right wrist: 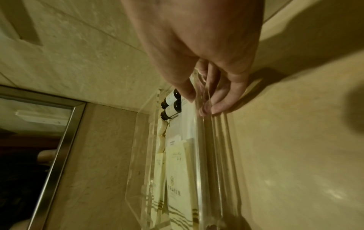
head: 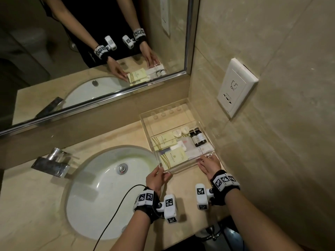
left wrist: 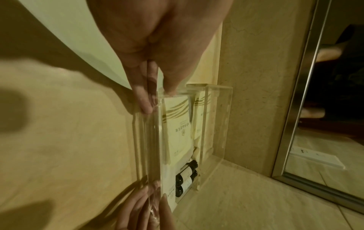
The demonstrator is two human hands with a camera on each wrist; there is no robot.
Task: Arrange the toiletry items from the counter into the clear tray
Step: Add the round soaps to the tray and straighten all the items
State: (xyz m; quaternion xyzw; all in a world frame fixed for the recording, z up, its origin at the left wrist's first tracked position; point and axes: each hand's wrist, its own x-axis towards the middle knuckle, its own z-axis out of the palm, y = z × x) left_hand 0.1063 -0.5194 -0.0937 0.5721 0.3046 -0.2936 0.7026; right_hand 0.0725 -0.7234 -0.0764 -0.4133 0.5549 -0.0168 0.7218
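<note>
At the far right corner of the worktop [head: 126,140], beside the basin [head: 101,187], the clear tray [head: 145,122] stands with its long axis running near to far, its right wall close to the tiled side wall [head: 253,42] and its far end near the ledge below the mirror [head: 90,51]. The tray lies directly ahead of both hands, and its near wall is the part they hold. The left hand [head: 156,179] grips the near left corner, thumb on the rim and fingers [left wrist: 143,99] against the outer face. The right hand [head: 210,164] grips the near right end of the same wall, thumb inside and fingers [right wrist: 222,102] outside. Both hands are therefore closed on the tray, at about equal reach, with neither nearer. Inside, two pale yellow sachets [head: 171,157] lie along the left side, white packets [head: 197,151] occupy the near right, two dark bottles [head: 197,137] lie side by side on the right, and two round white soaps [head: 181,132] sit just to their left. The far part of the tray holds nothing visible. No toiletry item shows on the worktop outside the tray, so the filling appears complete. The likely remaining step is a two-handed slide along the long axis to square the tray into the corner; even force from both hands would keep it from skewing against the wall.
</note>
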